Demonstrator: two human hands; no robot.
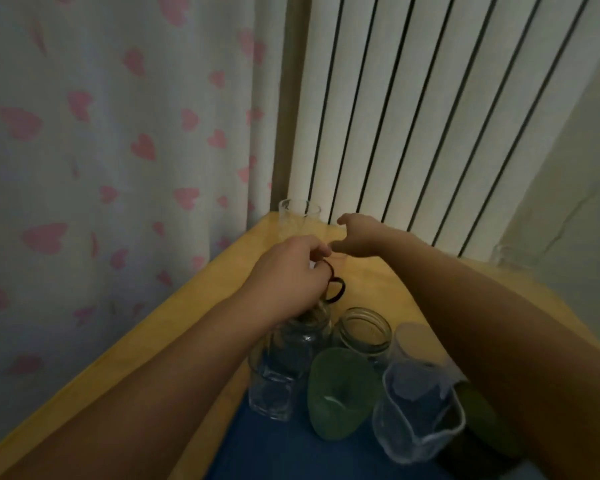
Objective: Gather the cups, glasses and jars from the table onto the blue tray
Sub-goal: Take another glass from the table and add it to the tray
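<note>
Glassware is mostly gathered already, as far as I can judge: on the blue tray (pixel 291 455) near me stand a clear square glass (pixel 274 393), an open-mouthed jar (pixel 364 332), a green cup (pixel 340 393), a clear pitcher-like glass (pixel 419 410) and something dark green at the tray's right side that my forearm mostly hides. My left hand (pixel 288 278) hangs over the tray's far end, its fingers curled round the top of a glass vessel with a dark wire loop at its neck (pixel 333 285); whether that vessel is fully set down on the tray I cannot tell, since my hand covers it. My right hand (pixel 357 237) reaches out over the yellow bench (pixel 194 306) toward the far corner, fingers loosely spread and holding nothing. The tall clear glass (pixel 298 220) stands off the tray in that far corner, just beside the heart-printed curtain (pixel 118 150) and the white radiator (pixel 430 116), a little left of my right hand and apart from it. That glass looks like the next one to fetch. A faint clear shape at the far right edge of the bench may be another piece, but it is too blurred to say.
</note>
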